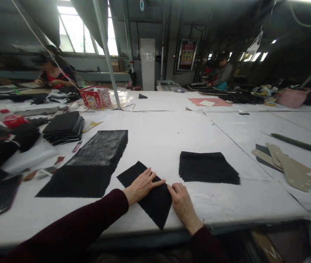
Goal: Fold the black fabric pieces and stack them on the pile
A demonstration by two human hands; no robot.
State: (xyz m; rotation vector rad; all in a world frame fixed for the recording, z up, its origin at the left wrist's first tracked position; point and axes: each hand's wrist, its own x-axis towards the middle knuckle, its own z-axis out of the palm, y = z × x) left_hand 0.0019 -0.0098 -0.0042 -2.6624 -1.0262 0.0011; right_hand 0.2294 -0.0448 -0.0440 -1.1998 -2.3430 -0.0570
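Note:
A black fabric piece (pixel 155 204) lies slantwise on the white table, close to its front edge. My left hand (pixel 144 184) rests flat across its upper part, fingers stretched out and thumb pointing right. At the piece's right corner, my right hand (pixel 181 202) has its thumb and bent fingers pressed together on the edge of the fabric. To the left spreads a larger stack of black fabric (pixel 89 171), its far part greyish and fuzzy. A neat pile of black pieces (pixel 207 166) sits to the right of my hands.
Tan cardboard templates (pixel 289 164) and a long green strip (pixel 300 142) lie at the right. Folded black stacks (pixel 63 126) and a red patterned box (pixel 95 96) stand at the left, near a slanted pole (pixel 107 54). Two people work across the table.

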